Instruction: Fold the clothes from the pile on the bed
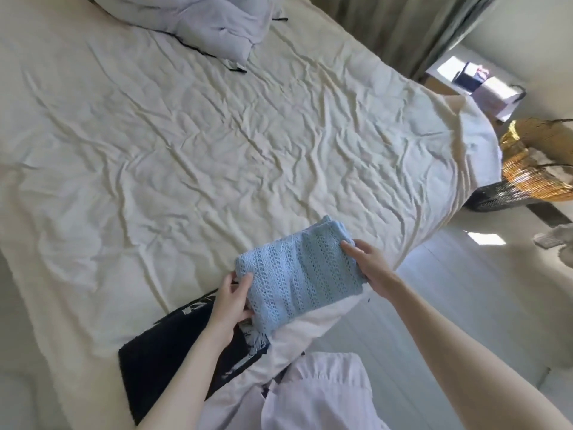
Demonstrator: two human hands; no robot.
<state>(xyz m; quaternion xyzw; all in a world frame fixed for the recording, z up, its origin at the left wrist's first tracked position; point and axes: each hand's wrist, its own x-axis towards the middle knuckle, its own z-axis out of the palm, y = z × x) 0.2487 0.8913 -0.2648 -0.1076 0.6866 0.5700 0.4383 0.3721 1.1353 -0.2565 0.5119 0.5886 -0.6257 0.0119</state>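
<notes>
Left hand [233,301] and right hand [364,262] grip, forearms extended.

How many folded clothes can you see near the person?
2: a blue knit gripped by the left hand and right hand, and a black garment on the bed. Others may be hidden.

A home bedroom: a wide bed [186,150] under a creased cream sheet, a rumpled duvet [217,23] at its head, drawn curtains [412,29] (greenish) and a wicker basket [536,162] beside it.
</notes>
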